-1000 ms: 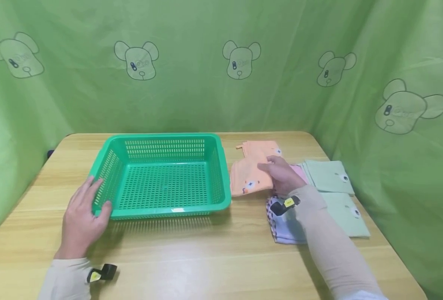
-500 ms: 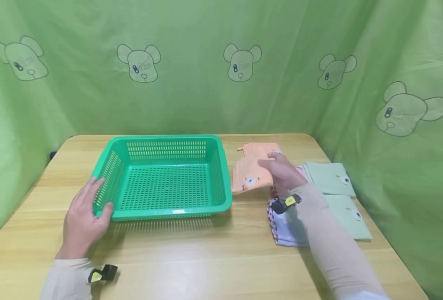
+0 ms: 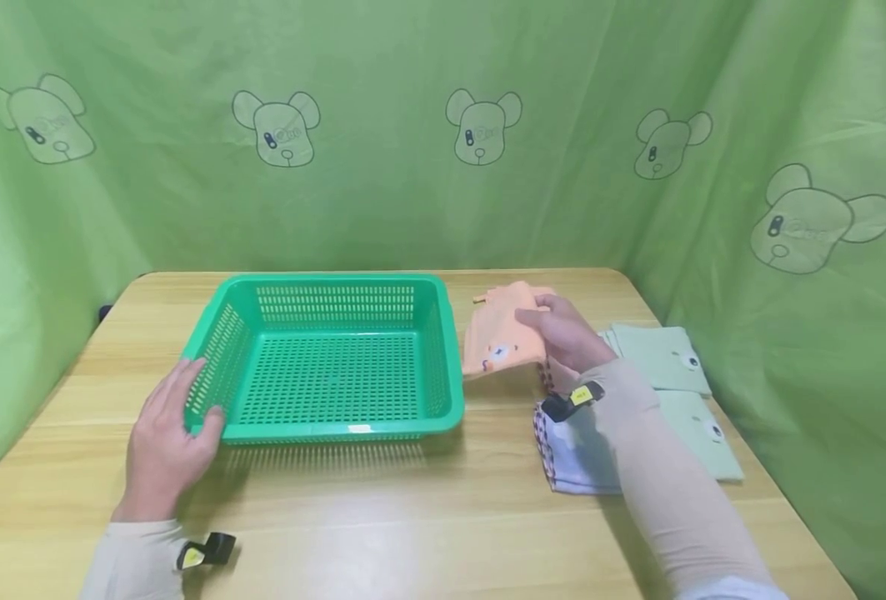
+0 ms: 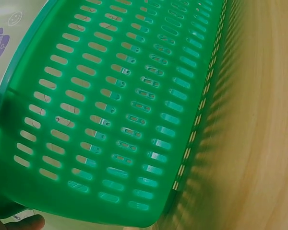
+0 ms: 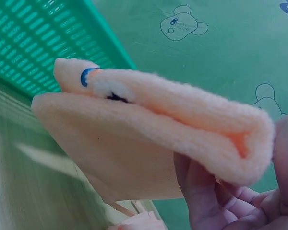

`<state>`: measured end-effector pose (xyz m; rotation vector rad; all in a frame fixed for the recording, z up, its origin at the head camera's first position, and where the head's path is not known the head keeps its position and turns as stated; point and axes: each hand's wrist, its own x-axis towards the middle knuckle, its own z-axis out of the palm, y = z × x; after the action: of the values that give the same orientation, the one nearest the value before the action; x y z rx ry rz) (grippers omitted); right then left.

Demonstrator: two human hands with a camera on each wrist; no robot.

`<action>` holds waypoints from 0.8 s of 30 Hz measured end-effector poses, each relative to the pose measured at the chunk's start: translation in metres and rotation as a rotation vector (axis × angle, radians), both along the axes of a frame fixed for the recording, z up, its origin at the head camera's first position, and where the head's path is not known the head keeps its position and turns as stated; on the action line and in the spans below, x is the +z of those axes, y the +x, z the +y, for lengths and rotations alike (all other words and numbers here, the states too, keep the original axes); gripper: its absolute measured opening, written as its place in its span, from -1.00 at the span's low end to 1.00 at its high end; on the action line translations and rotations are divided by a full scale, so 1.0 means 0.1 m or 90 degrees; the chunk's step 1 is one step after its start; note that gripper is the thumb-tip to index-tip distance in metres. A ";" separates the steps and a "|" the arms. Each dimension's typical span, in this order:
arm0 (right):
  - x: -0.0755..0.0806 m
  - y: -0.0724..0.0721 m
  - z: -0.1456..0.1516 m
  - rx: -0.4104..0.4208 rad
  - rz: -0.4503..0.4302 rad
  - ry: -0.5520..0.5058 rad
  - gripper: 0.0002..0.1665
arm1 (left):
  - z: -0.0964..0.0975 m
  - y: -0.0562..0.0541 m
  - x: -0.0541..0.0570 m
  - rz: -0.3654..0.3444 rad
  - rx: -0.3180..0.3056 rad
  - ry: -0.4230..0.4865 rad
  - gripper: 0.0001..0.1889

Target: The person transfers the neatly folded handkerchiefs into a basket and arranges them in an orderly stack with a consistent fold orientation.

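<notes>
My left hand (image 3: 168,442) holds the near left corner of a green plastic basket (image 3: 337,431), thumb over the front rim and fingers along the left side. Part of that hand shows at the lower left edge of the left wrist view. To the right of the basket, my right hand (image 3: 570,333) pinches a folded orange towel (image 3: 503,333) with an embroidered face. The towel (image 5: 134,134) is raised and tilted in the right wrist view, its fold between thumb and fingers. Another orange towel (image 3: 480,297) lies behind it, mostly hidden.
Two pale green folded towels (image 3: 656,358) lie at the table's right side. A lavender folded towel (image 3: 578,454) with a checked edge lies partly under the right forearm. Green curtains (image 3: 382,200) enclose the wooden table (image 3: 352,533).
My right hand has lifted the near orange towel slightly and moved it a little away from me, tilting it more. The left hand and basket keep their places.
</notes>
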<state>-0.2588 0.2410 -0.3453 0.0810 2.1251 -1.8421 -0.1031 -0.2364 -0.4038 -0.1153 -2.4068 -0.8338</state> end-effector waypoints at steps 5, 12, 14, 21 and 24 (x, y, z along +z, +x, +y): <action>0.03 -0.01 -0.03 -0.014 0.009 -0.006 -0.37 | 0.00 0.04 0.01 -0.010 0.009 -0.002 -0.39; 0.06 -0.04 -0.09 -0.014 0.027 -0.022 -0.41 | -0.01 0.07 0.01 -0.026 0.025 -0.006 -0.38; 0.07 -0.05 -0.09 -0.019 0.028 -0.019 -0.41 | 0.00 0.06 0.00 -0.020 0.022 -0.004 -0.38; 0.15 -0.07 -0.07 -0.029 0.031 -0.021 -0.39 | 0.02 0.04 -0.01 -0.004 0.013 0.000 -0.39; 0.18 -0.07 -0.06 -0.031 0.034 -0.030 -0.38 | 0.04 0.03 0.00 -0.003 0.007 0.002 -0.40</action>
<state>-0.2662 0.2353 -0.3277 0.0727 2.1321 -1.9417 -0.1000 -0.2326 -0.4041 -0.0981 -2.4089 -0.8333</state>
